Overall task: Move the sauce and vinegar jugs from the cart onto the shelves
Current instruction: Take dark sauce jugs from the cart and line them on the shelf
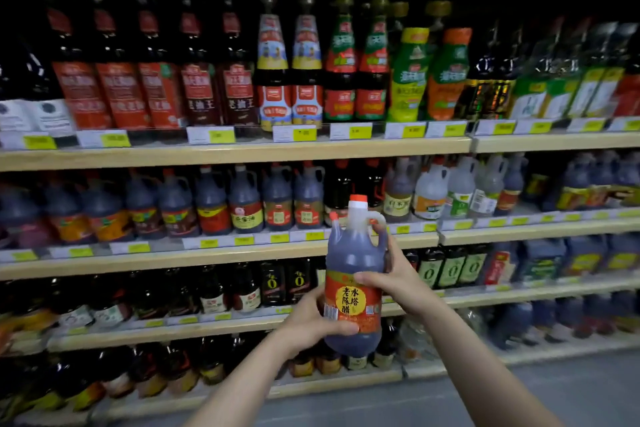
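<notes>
I hold the jug [355, 274] upright, cap up, in both hands: left hand [313, 321] cupping its base, right hand [391, 274] round the handle. The jug shelf [221, 255] lies ahead and slightly above.

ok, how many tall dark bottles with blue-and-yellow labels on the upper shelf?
2, side by side on the wooden upper shelf: left blue-and-yellow-labelled bottle, right blue-and-yellow-labelled bottle. More may be hidden behind them.
</notes>
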Action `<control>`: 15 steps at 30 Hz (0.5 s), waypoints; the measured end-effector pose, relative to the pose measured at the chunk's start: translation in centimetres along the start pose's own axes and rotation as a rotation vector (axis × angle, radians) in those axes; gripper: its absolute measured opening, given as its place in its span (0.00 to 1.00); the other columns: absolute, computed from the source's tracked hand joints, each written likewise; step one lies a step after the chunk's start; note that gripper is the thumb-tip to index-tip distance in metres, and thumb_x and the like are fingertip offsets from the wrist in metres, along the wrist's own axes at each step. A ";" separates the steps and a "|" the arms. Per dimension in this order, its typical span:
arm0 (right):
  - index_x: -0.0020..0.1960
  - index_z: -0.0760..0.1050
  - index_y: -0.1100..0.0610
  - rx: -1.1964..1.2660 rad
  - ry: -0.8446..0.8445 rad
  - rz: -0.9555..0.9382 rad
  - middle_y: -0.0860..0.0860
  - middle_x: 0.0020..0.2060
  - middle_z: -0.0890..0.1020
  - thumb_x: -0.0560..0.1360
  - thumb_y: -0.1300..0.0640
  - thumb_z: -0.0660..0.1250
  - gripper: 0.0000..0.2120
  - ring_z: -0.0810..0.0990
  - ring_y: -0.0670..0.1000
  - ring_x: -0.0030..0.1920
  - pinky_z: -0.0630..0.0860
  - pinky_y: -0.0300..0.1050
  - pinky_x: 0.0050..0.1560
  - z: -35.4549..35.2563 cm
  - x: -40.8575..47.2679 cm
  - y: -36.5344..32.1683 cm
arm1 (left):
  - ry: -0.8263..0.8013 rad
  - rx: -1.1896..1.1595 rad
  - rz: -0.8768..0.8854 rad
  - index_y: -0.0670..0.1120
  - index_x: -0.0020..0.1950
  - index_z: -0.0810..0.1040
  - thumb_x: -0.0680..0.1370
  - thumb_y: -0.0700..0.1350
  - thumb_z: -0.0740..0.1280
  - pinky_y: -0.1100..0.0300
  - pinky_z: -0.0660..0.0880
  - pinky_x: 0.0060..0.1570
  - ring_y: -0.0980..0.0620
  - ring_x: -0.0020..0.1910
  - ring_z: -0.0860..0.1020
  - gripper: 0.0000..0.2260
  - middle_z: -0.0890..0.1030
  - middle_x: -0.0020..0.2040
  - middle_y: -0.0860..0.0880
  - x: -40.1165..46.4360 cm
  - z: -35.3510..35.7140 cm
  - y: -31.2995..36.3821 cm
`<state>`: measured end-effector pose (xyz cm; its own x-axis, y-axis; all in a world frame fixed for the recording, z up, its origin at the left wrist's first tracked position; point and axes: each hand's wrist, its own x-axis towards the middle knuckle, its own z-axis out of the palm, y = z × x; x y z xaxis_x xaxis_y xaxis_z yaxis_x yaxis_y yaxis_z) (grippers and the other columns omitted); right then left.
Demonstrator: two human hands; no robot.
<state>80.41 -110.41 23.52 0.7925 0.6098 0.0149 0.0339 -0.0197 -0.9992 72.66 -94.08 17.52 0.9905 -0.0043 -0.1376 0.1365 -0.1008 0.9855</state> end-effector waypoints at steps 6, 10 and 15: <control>0.70 0.44 0.29 -0.400 0.205 -0.072 0.42 0.73 0.62 0.63 0.38 0.74 0.48 0.68 0.47 0.69 0.73 0.55 0.63 -5.2 -0.2 3.8 | 0.082 0.090 -0.029 0.52 0.54 0.75 0.48 0.55 0.79 0.66 0.75 0.45 0.57 0.47 0.81 0.35 0.83 0.50 0.51 7.4 4.8 -0.7; 0.75 0.48 0.46 -0.496 0.308 0.084 0.46 0.66 0.69 0.62 0.45 0.77 0.52 0.75 0.49 0.60 0.76 0.46 0.53 -11.7 3.1 3.2 | -0.058 0.246 -0.002 0.56 0.55 0.72 0.54 0.52 0.81 0.70 0.73 0.44 0.63 0.49 0.78 0.32 0.80 0.51 0.59 13.9 7.8 0.6; 0.64 0.57 0.49 -0.457 0.322 0.190 0.47 0.56 0.74 0.63 0.55 0.79 0.39 0.77 0.50 0.51 0.79 0.46 0.47 -19.4 5.4 3.7 | -0.218 0.379 0.045 0.60 0.54 0.71 0.59 0.48 0.81 0.75 0.71 0.44 0.71 0.47 0.76 0.29 0.79 0.50 0.61 20.8 11.7 1.3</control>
<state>96.62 -122.51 20.57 0.9528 0.2924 -0.0812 0.0757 -0.4882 -0.8695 93.25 -105.90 14.83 0.9627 -0.2232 -0.1533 0.0366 -0.4536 0.8905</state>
